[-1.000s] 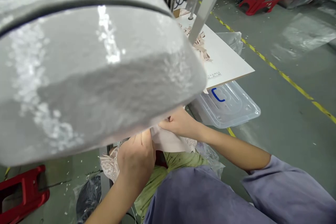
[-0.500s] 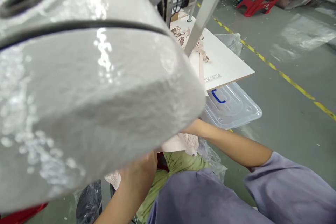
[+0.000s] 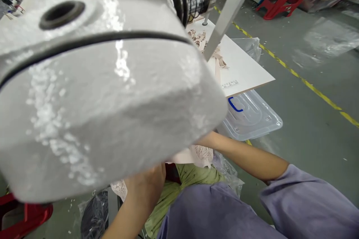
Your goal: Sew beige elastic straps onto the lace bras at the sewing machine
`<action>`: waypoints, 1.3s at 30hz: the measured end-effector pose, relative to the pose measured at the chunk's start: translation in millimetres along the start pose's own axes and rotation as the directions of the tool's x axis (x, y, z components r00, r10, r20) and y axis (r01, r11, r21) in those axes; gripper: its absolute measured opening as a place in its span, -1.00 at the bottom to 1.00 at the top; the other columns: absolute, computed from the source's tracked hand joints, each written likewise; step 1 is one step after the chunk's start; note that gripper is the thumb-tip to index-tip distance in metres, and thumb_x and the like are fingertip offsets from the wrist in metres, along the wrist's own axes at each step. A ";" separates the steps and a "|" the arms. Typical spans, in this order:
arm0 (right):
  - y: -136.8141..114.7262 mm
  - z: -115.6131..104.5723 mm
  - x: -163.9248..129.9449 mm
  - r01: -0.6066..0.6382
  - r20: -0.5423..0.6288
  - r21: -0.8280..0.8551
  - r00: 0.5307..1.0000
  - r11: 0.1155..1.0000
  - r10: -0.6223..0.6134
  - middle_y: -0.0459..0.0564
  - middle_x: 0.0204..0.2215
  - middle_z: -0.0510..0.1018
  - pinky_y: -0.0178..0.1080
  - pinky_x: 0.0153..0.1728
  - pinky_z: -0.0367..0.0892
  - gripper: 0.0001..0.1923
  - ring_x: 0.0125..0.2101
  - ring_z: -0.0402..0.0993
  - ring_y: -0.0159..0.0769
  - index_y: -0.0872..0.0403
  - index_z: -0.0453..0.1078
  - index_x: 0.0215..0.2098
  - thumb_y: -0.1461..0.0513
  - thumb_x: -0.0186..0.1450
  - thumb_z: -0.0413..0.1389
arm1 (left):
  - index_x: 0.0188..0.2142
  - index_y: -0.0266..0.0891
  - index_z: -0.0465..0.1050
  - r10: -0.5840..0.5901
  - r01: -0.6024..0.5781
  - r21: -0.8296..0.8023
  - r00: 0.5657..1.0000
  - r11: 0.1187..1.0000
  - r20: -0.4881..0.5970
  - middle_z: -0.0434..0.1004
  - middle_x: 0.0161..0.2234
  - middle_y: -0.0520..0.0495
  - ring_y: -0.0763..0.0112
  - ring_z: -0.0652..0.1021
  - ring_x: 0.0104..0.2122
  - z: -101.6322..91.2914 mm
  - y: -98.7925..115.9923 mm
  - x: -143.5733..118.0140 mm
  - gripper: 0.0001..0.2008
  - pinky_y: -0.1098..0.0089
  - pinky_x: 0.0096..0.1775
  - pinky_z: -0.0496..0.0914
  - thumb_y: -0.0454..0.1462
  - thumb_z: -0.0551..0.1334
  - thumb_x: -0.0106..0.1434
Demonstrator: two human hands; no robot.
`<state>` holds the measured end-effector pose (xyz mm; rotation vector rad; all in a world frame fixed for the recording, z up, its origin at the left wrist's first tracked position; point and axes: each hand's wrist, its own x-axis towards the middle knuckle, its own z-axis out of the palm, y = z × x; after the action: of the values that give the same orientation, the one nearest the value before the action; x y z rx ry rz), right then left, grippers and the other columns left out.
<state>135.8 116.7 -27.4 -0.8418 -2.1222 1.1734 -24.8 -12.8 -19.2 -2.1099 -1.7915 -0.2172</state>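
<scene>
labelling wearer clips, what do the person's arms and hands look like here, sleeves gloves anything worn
Both forearms are bare. The right arm comes out of a loose lavender-grey sleeve pushed up near the elbow. The left arm shows no sleeve in view. No gloves, watch or bands show on the visible parts. Only the back of the left hand shows; the right hand is hidden behind the white sewing machine head.

Grey concrete floor (image 3: 308,119) with yellow line (image 3: 308,84).

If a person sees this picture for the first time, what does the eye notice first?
A big glossy white machine head fills the left and centre, hiding most of both hands. Below it, pale pink lace fabric shows by the left hand. At right, a clear plastic bin sits under the white table.
</scene>
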 end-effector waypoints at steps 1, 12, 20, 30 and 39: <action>1.7 -0.6 -0.6 -0.007 0.001 0.003 1.000 1.000 0.007 0.00 0.12 0.47 -0.13 -0.12 0.53 -0.58 -0.04 0.49 -0.15 -0.10 0.49 0.06 0.32 0.27 0.09 | 0.12 -0.30 0.37 0.005 -0.005 -0.006 1.000 1.000 0.003 0.42 -0.66 0.03 0.32 0.37 -0.69 0.6 0.2 -0.2 -0.57 0.33 -0.58 0.01 -0.39 0.15 0.23; 13.5 7.2 -11.7 0.027 -0.069 0.157 0.998 0.987 -0.016 -0.01 0.17 0.41 -0.21 -0.25 0.47 -0.62 -0.27 0.49 -0.31 -0.03 0.44 0.09 0.17 0.31 0.11 | -0.02 -0.19 0.49 -0.155 0.147 -0.320 0.988 0.936 0.002 0.49 -0.59 0.04 0.42 0.44 -0.62 4.6 -5.6 -8.0 -0.73 0.41 -0.54 0.16 -0.29 0.07 0.38; 22.4 9.5 -55.6 -0.106 -0.073 0.094 0.991 0.990 0.113 -0.04 -0.33 0.52 -0.32 -0.45 0.19 -0.79 -0.49 0.29 -0.43 0.10 0.44 -0.16 0.12 0.37 0.10 | -0.16 -0.22 0.44 -0.266 0.621 -0.727 0.783 0.293 0.562 0.54 -0.32 -0.05 0.36 0.51 -0.36 -4.6 -18.8 -14.4 -0.67 0.45 -0.36 0.34 -0.02 0.12 0.37; -44.5 71.9 -114.4 -0.263 0.320 0.496 0.941 0.828 0.108 -0.09 -0.38 0.43 -0.36 -0.42 0.21 -0.68 -0.41 0.30 -0.42 0.10 0.44 -0.17 0.00 0.35 0.15 | -0.33 -0.26 0.57 -0.094 0.659 -0.752 0.747 -0.028 0.658 0.48 -0.46 -0.01 0.46 0.41 -0.47 -35.7 -40.5 -63.4 -0.66 0.48 -0.42 0.28 -0.04 0.21 0.34; -20.0 146.2 -52.2 -0.512 0.430 0.845 0.824 0.157 0.369 -0.19 -0.50 0.39 -0.40 -0.42 0.28 -0.68 -0.50 0.31 -0.50 0.06 0.41 -0.34 0.01 0.18 0.32 | -0.31 -0.22 0.58 -0.262 0.732 -0.637 0.681 0.241 0.683 0.58 -0.36 -0.06 0.33 0.49 -0.38 -20.7 -72.2 -89.8 -0.72 0.40 -0.33 0.33 -0.06 0.25 0.28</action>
<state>58.3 -6.2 -85.5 -0.7664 -0.7532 2.4716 -109.3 -93.7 -18.5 -2.0633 -3.2080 -1.2363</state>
